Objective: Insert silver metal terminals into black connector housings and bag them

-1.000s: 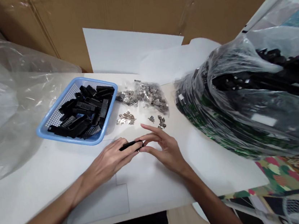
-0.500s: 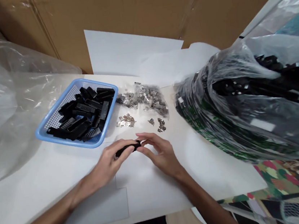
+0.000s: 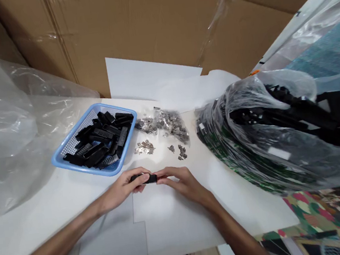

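My left hand (image 3: 126, 189) is closed around a small oblong black plastic part (image 3: 152, 179), thumb on the near side and fingers behind. The part lies level just above the white table, its right end sticking out. At that end, my right hand (image 3: 181, 182) has thumb and fingertips pinched together and touching the part. Whether a small piece sits between those fingertips is hidden. Beyond the hands lie a pile of flat silvery metal pieces (image 3: 144, 147) and a small heap of darker metal clips (image 3: 182, 152), with a few more clips (image 3: 171, 148) beside it.
A blue basket (image 3: 56, 160) of similar black parts stands at the left. Behind the piles lies a clear bag (image 3: 172, 123) of metal pieces. A large plastic bag (image 3: 253, 150) with black parts bulges on the right. Cardboard (image 3: 145, 27) walls the back; plastic sheeting (image 3: 3, 135) hangs left.
The view has shifted, so the table things appear lower. My right fingers have gone from spread around the part's end to pinched closer together there. My left hand still holds the part.
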A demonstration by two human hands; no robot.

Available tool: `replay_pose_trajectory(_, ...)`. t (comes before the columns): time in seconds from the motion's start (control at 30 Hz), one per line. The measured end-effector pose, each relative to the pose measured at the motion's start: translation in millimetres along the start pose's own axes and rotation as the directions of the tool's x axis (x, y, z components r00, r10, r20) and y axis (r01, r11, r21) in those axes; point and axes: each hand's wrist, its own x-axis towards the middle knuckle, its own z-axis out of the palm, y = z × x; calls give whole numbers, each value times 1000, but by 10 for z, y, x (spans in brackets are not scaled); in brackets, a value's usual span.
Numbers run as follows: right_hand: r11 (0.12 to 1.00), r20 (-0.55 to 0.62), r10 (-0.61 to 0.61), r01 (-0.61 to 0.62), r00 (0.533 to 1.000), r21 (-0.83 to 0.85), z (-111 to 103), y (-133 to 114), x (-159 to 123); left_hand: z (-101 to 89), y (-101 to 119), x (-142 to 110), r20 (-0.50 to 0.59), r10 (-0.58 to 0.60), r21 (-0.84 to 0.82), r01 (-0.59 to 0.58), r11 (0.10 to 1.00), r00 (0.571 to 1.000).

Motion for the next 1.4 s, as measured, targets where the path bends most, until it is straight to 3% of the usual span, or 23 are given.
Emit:
replay_pose_trajectory(0.07, 998, 10, 9, -8, 1000, -60, -61, 33, 100, -13, 43, -8, 12, -3, -29, 3, 1000, 1000)
replay_pose_trajectory(0.17, 963, -113, -31, -1, 993, -270, -57, 143, 255, -9, 101, -26, 7, -28, -72, 29, 997, 1000)
replay_pose_trajectory(0.37, 823, -112, -134, 48, 985, -566, 209, 404, 372, -13, 51, -26, -20, -22, -109, 20, 994, 1000)
replay_pose_trajectory(0.6, 860, -268, -157, -2, 950, -510, 201, 407, 384, 64, -34, -19, -33, -12, -233, 4, 973, 999)
replay_pose_trajectory(0.73, 909, -341, -103, -51, 934, -414, 111, 231, 290, 71, -53, -34, -146, 0, -65, -10, 998, 989)
replay_pose_trajectory(0.83, 946, -328, -38, -71, 944, -315, 55, 82, 163, 67, -44, -32, -143, 0, 32, 5, 999, 990)
replay_pose_trajectory(0.97, 982, -303, 87, -133, 949, -136, 30, 2, -15, 81, -40, -10, -39, -39, -106, 35, 994, 998)
replay_pose_trajectory(1.1, 963, -344, 263, -226, 901, 145, 68, 52, -138, 102, -70, 19, -25, -10, -84, 8, 996, 1000)
replay_pose_trajectory(1.17, 962, -372, 271, -234, 888, 142, 82, 75, -168, 112, -82, 28, -86, 34, 22, -32, 999, 996)
replay_pose_trajectory(1.27, 978, -436, 167, -204, 885, -40, 84, 71, -181, 117, -91, 34, -135, 117, 156, -96, 983, 984)
replay_pose_trajectory(1.33, 970, -461, 109, -195, 881, -142, 88, 46, -181, 112, -107, 36, -139, 169, 266, -128, 955, 976)
replay_pose_trajectory(1.4, 971, -441, 124, -201, 889, -132, 109, 11, -185, 105, -139, 37, -115, 226, 378, -167, 910, 967)
